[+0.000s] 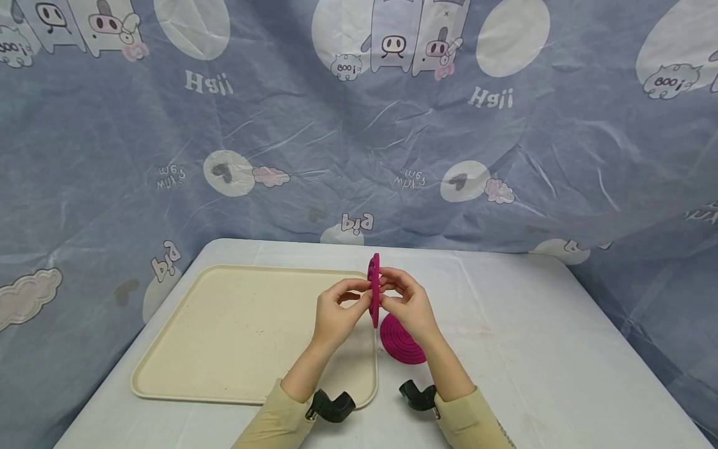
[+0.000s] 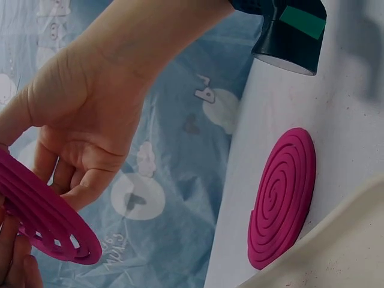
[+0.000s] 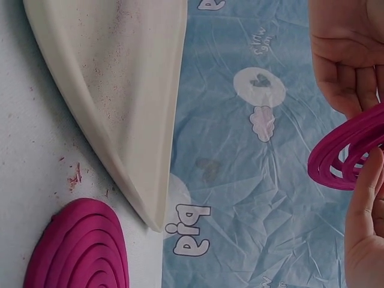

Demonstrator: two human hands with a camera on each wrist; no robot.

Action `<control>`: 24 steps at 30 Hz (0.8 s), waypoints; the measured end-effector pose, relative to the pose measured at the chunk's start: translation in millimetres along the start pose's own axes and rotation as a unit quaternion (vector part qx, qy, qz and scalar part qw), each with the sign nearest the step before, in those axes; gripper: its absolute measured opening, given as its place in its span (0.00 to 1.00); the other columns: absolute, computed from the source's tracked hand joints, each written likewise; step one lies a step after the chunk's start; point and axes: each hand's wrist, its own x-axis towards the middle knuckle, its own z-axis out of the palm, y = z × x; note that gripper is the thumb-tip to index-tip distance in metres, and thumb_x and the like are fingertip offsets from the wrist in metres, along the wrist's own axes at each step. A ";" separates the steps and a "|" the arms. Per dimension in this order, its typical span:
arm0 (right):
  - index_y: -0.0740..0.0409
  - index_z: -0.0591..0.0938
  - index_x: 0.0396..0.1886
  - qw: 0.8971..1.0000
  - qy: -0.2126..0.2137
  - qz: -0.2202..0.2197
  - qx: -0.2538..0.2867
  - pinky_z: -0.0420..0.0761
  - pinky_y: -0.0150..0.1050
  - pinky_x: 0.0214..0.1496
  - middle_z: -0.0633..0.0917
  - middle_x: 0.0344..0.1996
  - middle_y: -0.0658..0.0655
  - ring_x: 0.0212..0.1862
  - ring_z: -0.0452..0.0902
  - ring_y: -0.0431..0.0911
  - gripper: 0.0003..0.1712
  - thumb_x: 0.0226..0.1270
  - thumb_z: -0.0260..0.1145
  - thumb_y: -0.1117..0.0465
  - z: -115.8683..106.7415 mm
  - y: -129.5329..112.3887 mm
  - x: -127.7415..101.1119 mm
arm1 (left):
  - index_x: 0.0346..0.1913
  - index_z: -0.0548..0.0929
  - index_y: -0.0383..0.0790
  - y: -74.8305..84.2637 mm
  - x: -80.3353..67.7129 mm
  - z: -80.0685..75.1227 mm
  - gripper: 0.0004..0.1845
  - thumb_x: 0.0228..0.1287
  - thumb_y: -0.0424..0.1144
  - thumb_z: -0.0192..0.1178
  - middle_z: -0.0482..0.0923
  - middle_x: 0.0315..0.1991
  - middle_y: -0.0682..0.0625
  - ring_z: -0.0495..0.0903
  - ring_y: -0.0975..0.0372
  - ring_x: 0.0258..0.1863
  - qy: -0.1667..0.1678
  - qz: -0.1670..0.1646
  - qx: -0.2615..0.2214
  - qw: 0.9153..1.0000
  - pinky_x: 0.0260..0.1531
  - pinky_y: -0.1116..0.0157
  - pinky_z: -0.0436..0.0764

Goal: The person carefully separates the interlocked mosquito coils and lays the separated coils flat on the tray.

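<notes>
Readable stuff first: the blue backdrop (image 1: pixel 359 137) behind your table is printed with cartoon pigs and mirrored words. You can make out "pig" flipped near the table's far edge, something like "Hgii" higher up, and "smug"-ish lettering upside down. The right wrist view catches the flipped "pig" too. No brand shows on anything you're handling.

You've got a magenta coil (image 1: pixel 374 288) held up on edge above the table, right between your hands. Your left hand (image 1: pixel 335 315) pinches it from the left with thumb and fingertips, and your right hand (image 1: pixel 408 305) pinches it from the right the same way, fingers curled onto the rim. In the left wrist view the coil (image 2: pixel 48 225) looks like spiral rings with gaps between them, resting across your fingers. The right wrist view shows only an edge of it (image 3: pixel 351 150) against your fingertips.

A second coil (image 1: pixel 401 340) lies flat on the table (image 1: pixel 533 324), just below your right hand and just beside the tray's right edge, not on it. It's apart from both hands.

The cream tray (image 1: pixel 235 330) sits to the left, with your left forearm crossing its near right corner. Pinkish crumbs and smudges speckle the white table cover near the flat coil. Black wrist mounts (image 1: pixel 331 405) show at both cuffs.
</notes>
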 end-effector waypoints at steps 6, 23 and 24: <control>0.73 0.72 0.56 1.000 0.002 -0.004 -0.027 0.79 0.33 0.47 0.77 0.39 0.57 0.43 0.75 0.42 0.26 0.54 0.59 0.78 -0.3 -0.7 0.1 | 0.35 0.83 0.24 -0.4 -0.6 0.6 0.05 0.54 0.23 0.63 0.83 0.33 0.36 0.80 0.47 0.37 0.013 -0.006 -0.003 1.000 0.38 0.48 0.80; 0.76 0.72 0.55 1.000 -0.019 -0.011 -0.018 0.80 0.36 0.49 0.77 0.39 0.57 0.46 0.73 0.44 0.26 0.51 0.56 0.79 -0.1 -3.1 0.0 | 0.57 0.71 0.23 -45.6 3.5 0.2 0.24 0.55 0.20 0.62 0.71 0.56 0.31 0.72 0.42 0.57 -0.033 -0.028 -0.135 0.990 0.50 0.51 0.77; 0.76 0.72 0.55 1.000 -0.022 -0.010 -0.018 0.80 0.36 0.49 0.77 0.39 0.57 0.46 0.73 0.44 0.27 0.51 0.56 0.79 -0.5 -2.7 0.1 | 0.57 0.71 0.23 -46.1 3.7 -0.3 0.25 0.55 0.20 0.61 0.71 0.57 0.31 0.72 0.43 0.57 -0.039 -0.035 -0.142 0.988 0.49 0.52 0.77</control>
